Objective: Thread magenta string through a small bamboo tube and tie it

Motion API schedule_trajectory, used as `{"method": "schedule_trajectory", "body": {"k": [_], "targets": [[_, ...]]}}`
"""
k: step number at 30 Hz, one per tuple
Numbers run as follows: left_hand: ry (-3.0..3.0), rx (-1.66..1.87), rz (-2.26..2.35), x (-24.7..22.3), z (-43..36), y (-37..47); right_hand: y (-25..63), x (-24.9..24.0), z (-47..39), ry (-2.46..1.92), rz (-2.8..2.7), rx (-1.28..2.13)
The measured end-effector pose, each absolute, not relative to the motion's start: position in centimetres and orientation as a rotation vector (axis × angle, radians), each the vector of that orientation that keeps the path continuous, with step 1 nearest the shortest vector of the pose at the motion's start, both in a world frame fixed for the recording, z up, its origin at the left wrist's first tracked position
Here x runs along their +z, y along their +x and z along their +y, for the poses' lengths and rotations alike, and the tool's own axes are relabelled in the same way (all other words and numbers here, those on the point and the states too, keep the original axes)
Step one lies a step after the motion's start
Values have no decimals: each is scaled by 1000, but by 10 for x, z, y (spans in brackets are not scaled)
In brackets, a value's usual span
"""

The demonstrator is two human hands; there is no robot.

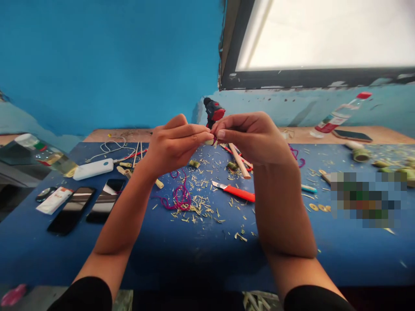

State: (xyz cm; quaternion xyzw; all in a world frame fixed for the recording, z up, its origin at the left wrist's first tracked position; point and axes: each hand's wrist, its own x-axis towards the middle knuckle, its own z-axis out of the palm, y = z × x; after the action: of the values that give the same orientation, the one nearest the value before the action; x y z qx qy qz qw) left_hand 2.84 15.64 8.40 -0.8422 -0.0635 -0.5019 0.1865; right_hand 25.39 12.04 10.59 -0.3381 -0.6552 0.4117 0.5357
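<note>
Small pale piece (210, 142) with purple string (214, 141) located above the blue table (194, 242), between both hands. Left hand (173, 144): fingertips clamped on the piece. Right hand (256, 136): fingertips pinched together at the string. Below: pale shavings (194, 207), tangled purple cord (182, 196), red-handled cutter (238, 192).

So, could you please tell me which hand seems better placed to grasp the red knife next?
Probably the right hand: the red knife has its handle by that forearm, blade pointing left. It appears occupied, though.
</note>
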Motion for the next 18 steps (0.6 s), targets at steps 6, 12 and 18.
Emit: {"method": "schedule_trajectory", "body": {"k": [6,12,18], "targets": [[-2268,-1231,-271,73,162,26,252,104,117,-853,-1525,927],[-2266,-1142,-411,74,166,22,240,101,118,-932,-1506,742],[-2235,-1072,-540,82,162,15,229,101,115,-934,-1522,607]]}}
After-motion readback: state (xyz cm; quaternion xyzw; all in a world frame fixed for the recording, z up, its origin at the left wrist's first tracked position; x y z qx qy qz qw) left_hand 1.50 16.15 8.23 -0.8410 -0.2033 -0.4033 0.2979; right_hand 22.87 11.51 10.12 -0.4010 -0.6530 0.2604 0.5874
